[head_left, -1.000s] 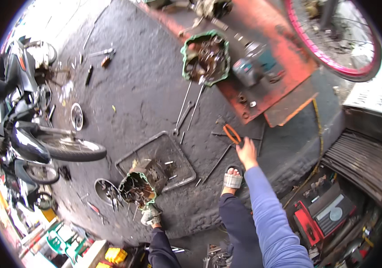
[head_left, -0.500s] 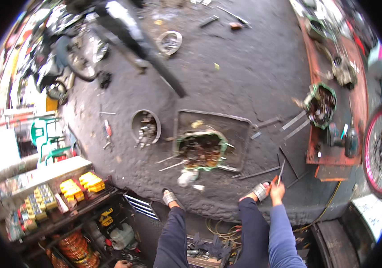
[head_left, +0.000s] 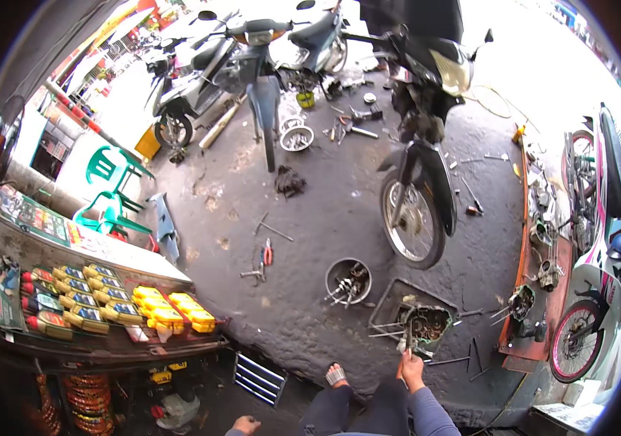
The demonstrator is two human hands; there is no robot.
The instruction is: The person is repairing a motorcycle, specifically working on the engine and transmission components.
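My right hand (head_left: 413, 372) is closed around a slim, upright metal tool (head_left: 408, 336) whose exact kind I cannot make out. The tool overlaps the near part of a green-edged, oily engine casing (head_left: 437, 315) in view; whether they touch is unclear. That casing sits in a shallow dark tray (head_left: 390, 299) on the floor. Left of the tray stands a round metal basin (head_left: 331, 280) of small metal parts. My left hand (head_left: 246, 424) is low at the bottom edge, its fingers curled; anything inside them is hidden.
A motorbike's front wheel (head_left: 413, 225) stands beyond the basin. Red-handled pliers (head_left: 267, 253) lie on the floor to the left. At right, a reddish bench (head_left: 535, 351) bears engine parts. A shelf with yellow bottles (head_left: 156, 309) and a striped metal step (head_left: 259, 378) are at left.
The view has swung up and leftward, bringing the motorbikes in. My right hand, with the tool, has moved from beside my right foot to in front of the tray.
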